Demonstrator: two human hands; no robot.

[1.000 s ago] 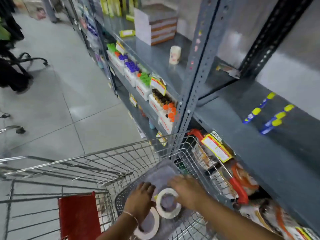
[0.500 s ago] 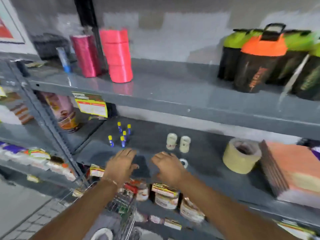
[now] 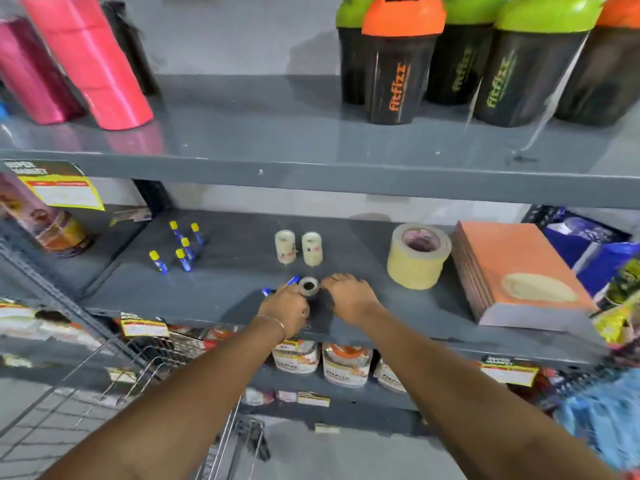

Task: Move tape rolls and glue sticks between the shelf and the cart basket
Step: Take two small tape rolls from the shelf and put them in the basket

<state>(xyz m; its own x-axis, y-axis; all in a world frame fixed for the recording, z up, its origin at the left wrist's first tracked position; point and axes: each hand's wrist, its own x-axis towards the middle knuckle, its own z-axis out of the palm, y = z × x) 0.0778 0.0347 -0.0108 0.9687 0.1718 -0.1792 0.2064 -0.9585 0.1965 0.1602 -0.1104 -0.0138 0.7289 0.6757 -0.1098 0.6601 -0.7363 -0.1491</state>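
Observation:
On the grey middle shelf (image 3: 346,244) my left hand (image 3: 285,308) is closed over two blue glue sticks (image 3: 293,280) whose ends poke out past my fingers. A small tape roll (image 3: 309,286) lies flat between my hands. My right hand (image 3: 349,296) rests palm-down just right of it, fingertips at its rim, with nothing visible in it. Further back stand several yellow-capped glue sticks (image 3: 181,245), two small clear tape rolls (image 3: 298,247) and a large beige masking tape roll (image 3: 417,256). The wire cart basket (image 3: 104,393) is at the lower left.
An orange stack of paper (image 3: 512,271) sits at the shelf's right end. The shelf above carries pink rolls (image 3: 86,64) and several shaker bottles (image 3: 398,64). Packets (image 3: 346,367) fill the shelf below. Blue and yellow goods crowd the right edge.
My view swung from the cart up to the shelf. Both hands left the tape rolls in the basket and reached forward onto the middle shelf; blue glue sticks now show in my left hand.

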